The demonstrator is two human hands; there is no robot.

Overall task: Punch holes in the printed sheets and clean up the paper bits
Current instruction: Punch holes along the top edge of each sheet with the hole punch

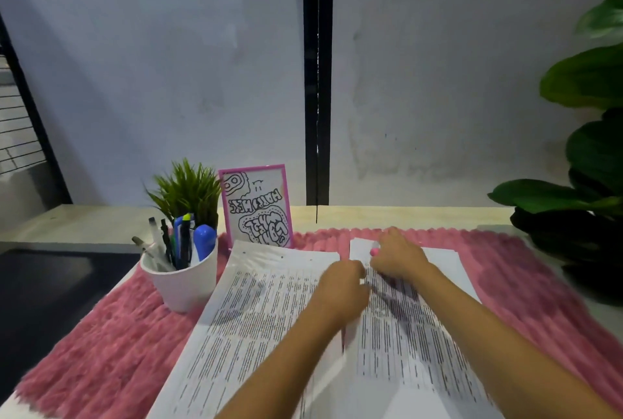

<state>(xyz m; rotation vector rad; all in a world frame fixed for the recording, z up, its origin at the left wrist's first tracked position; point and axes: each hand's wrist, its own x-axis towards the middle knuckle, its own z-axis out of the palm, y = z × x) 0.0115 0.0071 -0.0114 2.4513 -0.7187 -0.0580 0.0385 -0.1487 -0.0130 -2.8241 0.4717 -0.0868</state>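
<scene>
Two piles of printed sheets lie side by side on a pink fluffy mat point(101, 334). The left pile point(249, 310) shows small punched holes along its far edge. Over the far end of the right pile point(404, 334), my right hand point(397, 255) is curled around a small pink thing point(374, 252), mostly hidden under the fingers. My left hand point(340, 287) rests at the inner edge of the right pile with its fingers curled on a sheet's edge. No loose paper bits are visible.
A white cup of pens and markers point(182, 270) stands left of the sheets, with a small potted grass plant point(187, 193) and a pink-framed drawing point(258, 206) behind. Large green leaves point(586, 182) hang over the right side. A dark surface point(43, 284) adjoins the table's left.
</scene>
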